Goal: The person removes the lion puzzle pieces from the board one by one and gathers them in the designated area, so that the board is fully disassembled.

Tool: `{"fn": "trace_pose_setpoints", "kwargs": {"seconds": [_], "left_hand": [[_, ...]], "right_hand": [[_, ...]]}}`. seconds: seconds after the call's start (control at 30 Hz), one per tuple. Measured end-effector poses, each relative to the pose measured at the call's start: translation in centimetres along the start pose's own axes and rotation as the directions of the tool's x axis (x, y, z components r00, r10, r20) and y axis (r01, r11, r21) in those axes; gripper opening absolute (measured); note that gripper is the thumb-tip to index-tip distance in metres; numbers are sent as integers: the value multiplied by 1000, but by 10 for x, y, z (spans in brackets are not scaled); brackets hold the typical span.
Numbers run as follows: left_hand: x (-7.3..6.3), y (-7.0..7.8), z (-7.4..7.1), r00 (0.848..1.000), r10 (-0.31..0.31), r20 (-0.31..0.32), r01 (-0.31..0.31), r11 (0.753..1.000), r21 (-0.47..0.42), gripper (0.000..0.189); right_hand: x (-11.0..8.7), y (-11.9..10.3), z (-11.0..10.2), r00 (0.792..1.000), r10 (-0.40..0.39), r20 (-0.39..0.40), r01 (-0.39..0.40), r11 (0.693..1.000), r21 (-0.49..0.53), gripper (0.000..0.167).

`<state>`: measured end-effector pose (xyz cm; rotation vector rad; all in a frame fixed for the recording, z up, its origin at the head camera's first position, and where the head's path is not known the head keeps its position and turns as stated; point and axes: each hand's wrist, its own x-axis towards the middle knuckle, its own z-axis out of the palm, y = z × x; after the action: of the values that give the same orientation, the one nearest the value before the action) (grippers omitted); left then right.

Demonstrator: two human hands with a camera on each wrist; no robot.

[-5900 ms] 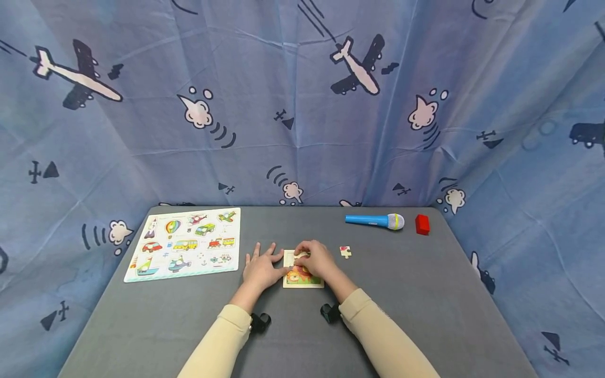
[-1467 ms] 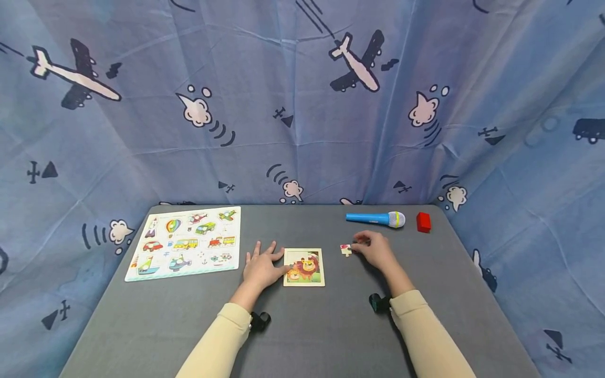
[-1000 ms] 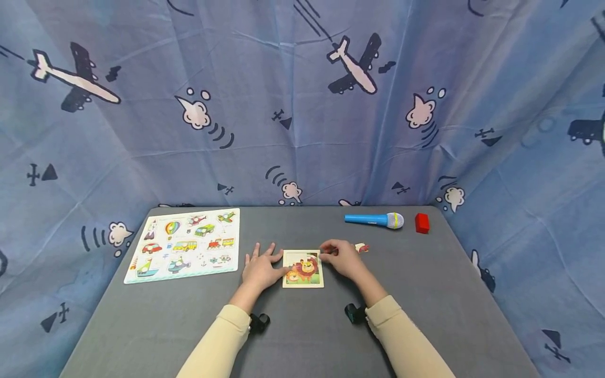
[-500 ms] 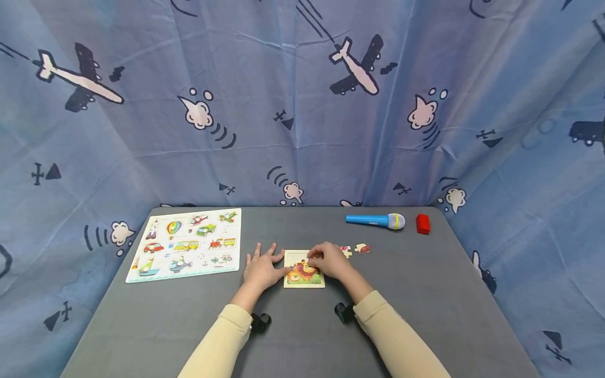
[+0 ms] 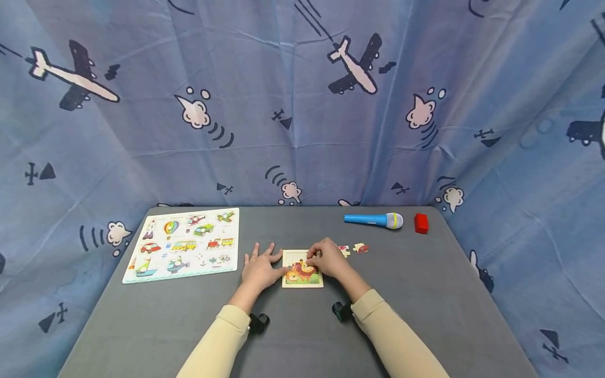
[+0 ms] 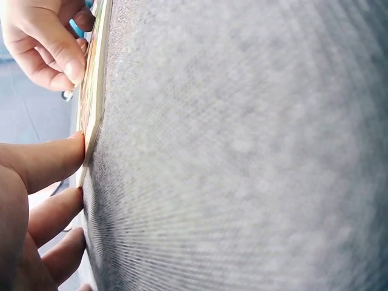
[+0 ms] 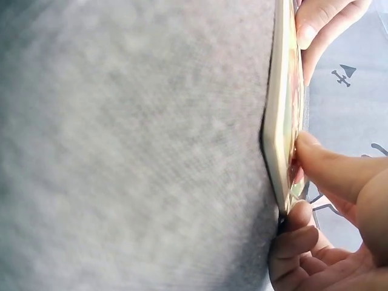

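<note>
A small wooden-framed lion jigsaw puzzle (image 5: 302, 285) lies flat on the table, in the middle of the head view. My left hand (image 5: 261, 269) is spread at its left side, palm down, the thumb resting on the frame's left edge. Over the puzzle's upper right part, my right hand (image 5: 329, 258) pinches a jigsaw piece (image 7: 297, 187) between thumb and fingers, right at the board in the right wrist view. Most of that piece is hidden by the fingertips. Just past the right hand lie one loose piece (image 5: 344, 251), partly covered, and another loose piece (image 5: 361, 248).
A large white picture board (image 5: 181, 273) with vehicles lies at the left. Toward the back right are a blue toy microphone (image 5: 373, 220) and a red block (image 5: 421, 223). A blue patterned cloth (image 5: 293, 105) hangs behind the grey table (image 5: 293, 336).
A second loose piece now lies right of the puzzle. My right hand has come back from the loose pieces to the puzzle's upper right. The left hand stays put.
</note>
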<state>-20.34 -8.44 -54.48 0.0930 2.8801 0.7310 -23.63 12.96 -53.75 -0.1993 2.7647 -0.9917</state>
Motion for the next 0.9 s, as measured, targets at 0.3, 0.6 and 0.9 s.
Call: {"fn": "trace_pose_setpoints", "kwargs": {"seconds": [0.3,0.6,0.9], "left_hand": [[-1,0,-1,1000,8,-7,-8,1000,-13,61],[-1,-3,-2,999,26,19,-26,1000,-10,64],[-2,-3,-12,992,65,107,-61,997,-40,76]], "right_hand": [[0,2,-4,999,-31,-34,33,998,50,9],[-2,4,-21,994,46,-96,-23,974,227,26],[-5,26,-42,990,40,-135,-1,961,278,22]]}}
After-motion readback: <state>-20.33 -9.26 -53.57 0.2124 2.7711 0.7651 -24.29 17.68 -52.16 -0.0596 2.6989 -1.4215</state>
